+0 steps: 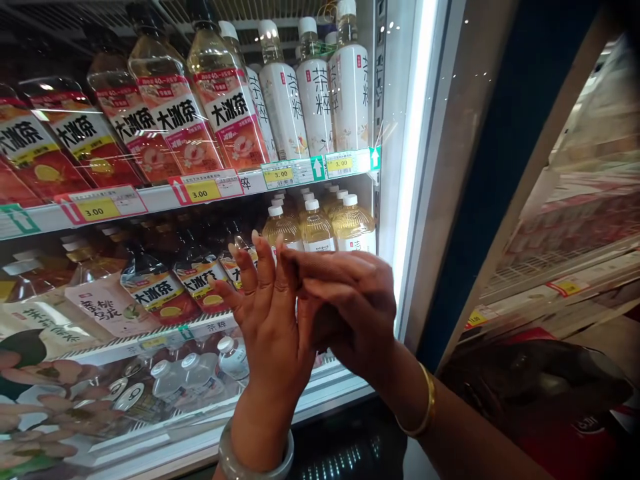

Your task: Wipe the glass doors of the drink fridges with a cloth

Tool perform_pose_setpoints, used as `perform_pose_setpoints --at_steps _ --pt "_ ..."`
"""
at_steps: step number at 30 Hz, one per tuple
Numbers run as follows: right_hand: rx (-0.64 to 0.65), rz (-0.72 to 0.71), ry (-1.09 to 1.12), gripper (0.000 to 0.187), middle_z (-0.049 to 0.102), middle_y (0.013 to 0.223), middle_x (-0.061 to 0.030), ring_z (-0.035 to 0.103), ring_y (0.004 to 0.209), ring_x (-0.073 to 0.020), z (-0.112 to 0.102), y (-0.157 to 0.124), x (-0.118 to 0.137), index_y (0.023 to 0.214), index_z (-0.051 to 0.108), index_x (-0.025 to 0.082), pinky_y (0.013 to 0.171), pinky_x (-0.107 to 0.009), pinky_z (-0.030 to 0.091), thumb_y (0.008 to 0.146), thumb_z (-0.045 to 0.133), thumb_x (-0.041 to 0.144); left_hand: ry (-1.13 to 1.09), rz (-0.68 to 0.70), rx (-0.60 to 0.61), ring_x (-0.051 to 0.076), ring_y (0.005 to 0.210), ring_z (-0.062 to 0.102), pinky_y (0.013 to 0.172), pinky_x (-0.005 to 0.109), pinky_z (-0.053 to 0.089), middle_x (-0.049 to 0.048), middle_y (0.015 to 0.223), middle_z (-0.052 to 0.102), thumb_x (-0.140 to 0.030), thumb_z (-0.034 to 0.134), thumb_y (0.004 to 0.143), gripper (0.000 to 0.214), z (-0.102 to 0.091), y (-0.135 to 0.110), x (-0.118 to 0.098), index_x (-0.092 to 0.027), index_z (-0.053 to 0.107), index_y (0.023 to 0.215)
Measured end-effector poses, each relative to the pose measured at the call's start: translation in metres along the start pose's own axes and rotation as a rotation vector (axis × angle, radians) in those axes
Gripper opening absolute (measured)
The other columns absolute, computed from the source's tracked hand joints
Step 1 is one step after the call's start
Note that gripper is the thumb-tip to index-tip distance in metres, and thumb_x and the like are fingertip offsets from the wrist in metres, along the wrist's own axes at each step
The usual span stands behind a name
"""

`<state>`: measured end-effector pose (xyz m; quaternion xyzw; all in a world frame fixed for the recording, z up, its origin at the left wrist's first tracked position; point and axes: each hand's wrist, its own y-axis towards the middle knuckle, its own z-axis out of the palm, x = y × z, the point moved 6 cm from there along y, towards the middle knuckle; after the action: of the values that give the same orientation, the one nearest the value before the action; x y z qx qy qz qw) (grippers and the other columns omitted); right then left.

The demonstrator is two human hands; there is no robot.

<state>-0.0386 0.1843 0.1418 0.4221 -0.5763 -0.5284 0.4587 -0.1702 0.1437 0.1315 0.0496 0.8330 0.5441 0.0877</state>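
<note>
Near the drinks shelf [159,198], we spread our left hand [273,333] while our right hand [363,300] pinches its forefinger [284,277], so moving on likely calls for easing that grip.

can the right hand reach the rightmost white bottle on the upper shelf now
Probably not: the right hand is busy at the left hand, and reflections suggest glass in front of the white bottle.

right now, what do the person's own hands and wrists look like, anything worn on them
The left hand has a thick, rounded, glossy greyish bangle at its wrist. The right hand has a slimmer, shiny gold-coloured bangle at its wrist. Both hands are ungloved and sleeveless as far as the view shows.
</note>
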Motion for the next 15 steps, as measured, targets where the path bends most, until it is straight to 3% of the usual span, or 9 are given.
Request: perform_pose_setpoints --at_steps 5,10,12,15 --pt "0.004 -0.031 -0.025 0.017 0.075 0.119 -0.0061 0.069 0.115 -0.0242 -0.005 0.003 -0.002 0.109 0.070 0.024 0.101 -0.047 0.053 0.097 0.062 0.032 -0.007 -0.006 0.009 0.021 0.164 -0.001 0.131 0.046 -0.015 -0.0013 0.176 0.008 -0.025 0.043 0.108 0.069 0.000 0.000 0.000 -0.030 0.011 0.168" --pt "-0.148 0.027 -0.083 0.022 0.072 0.129 -0.0067 0.066 0.117 -0.0244 -0.031 0.017 -0.019 0.116 0.068 0.025 0.101 -0.048 0.053 0.096 0.060 0.025 0.015 -0.009 0.003 0.021 0.165 0.001 0.131 0.046 -0.014 0.0027 0.176 0.011 -0.018 0.050 0.104 0.074 0.000 0.001 -0.003 -0.026 0.014 0.168" --pt "-0.152 0.040 -0.093 0.023 0.071 0.130 -0.0065 0.066 0.118 -0.0246 -0.028 0.015 -0.017 0.116 0.068 0.026 0.102 -0.049 0.052 0.095 0.059 0.026 0.017 -0.007 0.001 0.021 0.165 0.001 0.131 0.046 -0.014 0.0027 0.176 0.010 -0.018 0.050 0.104 0.074 0.000 0.001 -0.003 -0.026 0.014 0.168" --pt "-0.051 0.007 -0.027 0.020 0.073 0.127 -0.0045 0.068 0.117 -0.0226 -0.009 0.006 -0.004 0.114 0.067 0.027 0.103 -0.047 0.053 0.096 0.060 0.026 0.011 -0.002 0.003 0.019 0.164 0.000 0.131 0.044 -0.015 0.0009 0.176 0.010 -0.020 0.046 0.106 0.071 0.000 0.001 -0.002 -0.027 0.012 0.168"
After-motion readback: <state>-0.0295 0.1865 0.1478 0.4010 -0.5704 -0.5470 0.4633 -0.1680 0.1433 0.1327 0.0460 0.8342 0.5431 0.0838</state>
